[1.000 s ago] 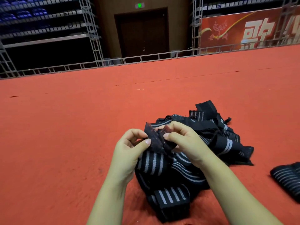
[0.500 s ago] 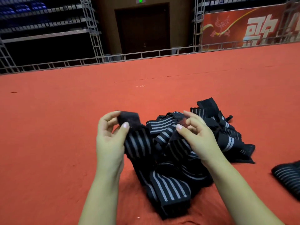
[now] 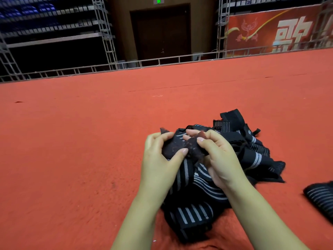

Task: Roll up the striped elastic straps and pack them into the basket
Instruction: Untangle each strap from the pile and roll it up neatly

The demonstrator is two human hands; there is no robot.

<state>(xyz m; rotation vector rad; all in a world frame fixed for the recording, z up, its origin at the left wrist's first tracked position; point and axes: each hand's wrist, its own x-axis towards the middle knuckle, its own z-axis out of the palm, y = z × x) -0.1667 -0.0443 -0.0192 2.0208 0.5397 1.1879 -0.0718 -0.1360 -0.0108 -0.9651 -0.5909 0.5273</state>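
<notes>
- Nearest the camera, the loose strap (image 3: 191, 215) hangs down over the red carpet (image 3: 72, 159), black with pale grey stripes running along its length; its lowest fold sits just in front of the strap pile (image 3: 252, 152).
- The left hand (image 3: 160, 163) pinches the strap's plain dark end (image 3: 180, 147), thumb on the near face and fingers curled behind it.
- The right hand (image 3: 221, 159) pinches that same dark end from the other side, thumb on top and fingers bent round the cloth; the two hands nearly touch.
- The dark end looks flecked with lint or fuzz, perhaps a fastening patch, though the picture is too soft to be sure.
- Behind and to the right of the hands, the strap pile lies tangled on the carpet, black bands with grey stripes crossing at many angles.
- Right of the pile, apart from it at the picture's edge, lies a rolled strap (image 3: 320, 197), partly cut off.
- Left of the pile and beyond it, the carpet runs wide and flat.
- Far past the pile, a low metal rail (image 3: 162, 62) marks the carpet's far edge, with a dark door (image 3: 162, 31), metal racking (image 3: 54, 33) and a red banner (image 3: 273, 31) behind it.
</notes>
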